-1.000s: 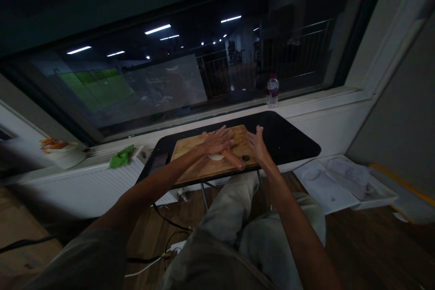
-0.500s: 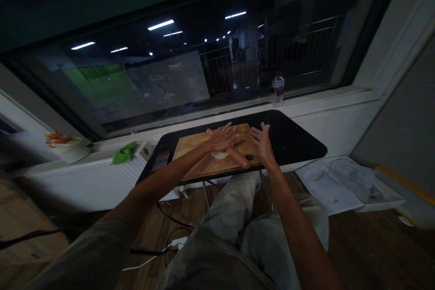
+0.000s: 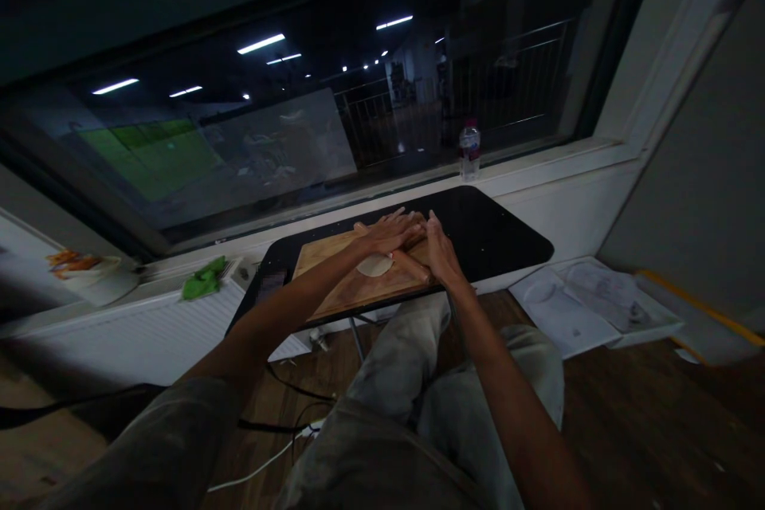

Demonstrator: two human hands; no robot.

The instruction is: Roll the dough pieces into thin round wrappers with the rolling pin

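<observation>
A wooden rolling pin lies slantwise on a wooden board. Flat across the pin's middle rests my left hand, fingers stretched out. Close to the pin's near end and the board's right side is my right hand, its fingers extended and the palm turned inward; whether it touches the pin I cannot tell. A pale, flat round of dough shows on the board just left of the pin. My left hand covers part of the pin.
The board sits on a black folding table. A dark phone-like object lies at its left. On the sill stand a water bottle and a white bowl. A green cloth lies on the radiator; an open white box is at right.
My right hand has come inward, nearer my left hand and the pin. The pin has moved slightly rightward off the dough, showing more of it. The whole view has shifted a little.
</observation>
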